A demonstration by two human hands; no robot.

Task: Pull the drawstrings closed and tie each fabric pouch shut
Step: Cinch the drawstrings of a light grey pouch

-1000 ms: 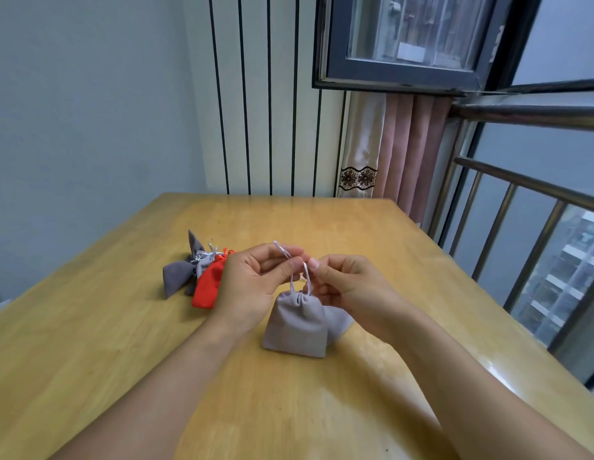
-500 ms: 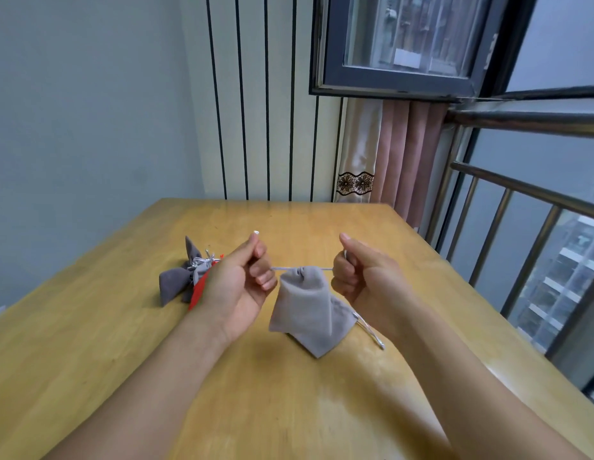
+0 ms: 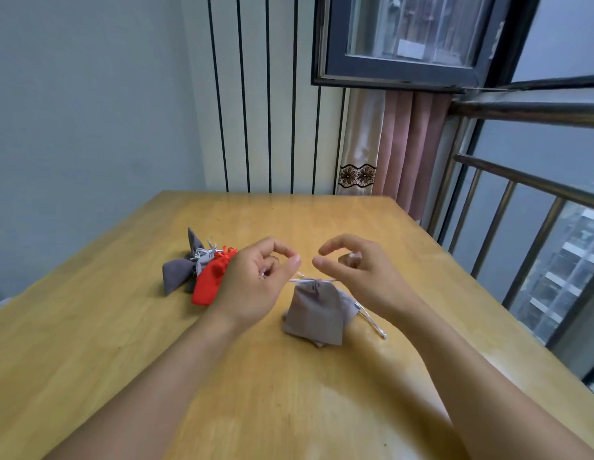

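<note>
Fingers of the left hand curl around a white cord, while the right hand hovers loosely curled, whether it holds cord I cannot tell. Between them a grey pouch stands cinched on the table. Left of it lie a red pouch and more grey pouches.

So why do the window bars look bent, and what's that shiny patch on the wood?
Head view: the wide-angle lens bows the railing and window frame near the edges; daylight from the window leaves a pale glare on the table by the forearms; the fingertips of both hands look slightly motion-blurred, while the grey pouch stays fairly sharp.
</note>
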